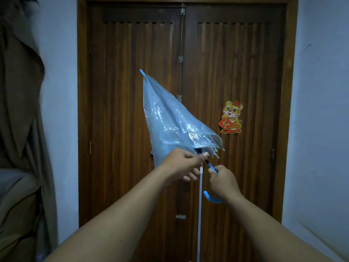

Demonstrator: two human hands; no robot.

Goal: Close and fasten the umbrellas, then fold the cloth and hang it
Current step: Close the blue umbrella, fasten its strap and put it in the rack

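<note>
A pale blue see-through umbrella (166, 118) is held up in front of me, collapsed, its blue tip pointing up and left. My right hand (223, 181) grips the blue curved handle (210, 198) low at the right. My left hand (181, 163) pinches the shaft and rib ends at the canopy's lower rim. A white fastening strap (200, 205) hangs straight down from there. Brown cloth (20, 91) hangs at the far left.
A dark wooden double door (245, 72) with metal latches fills the view ahead, a tiger sticker (232, 117) on its right leaf. White walls (321, 91) flank it. A grey and brown heap (17, 195) lies low at the left.
</note>
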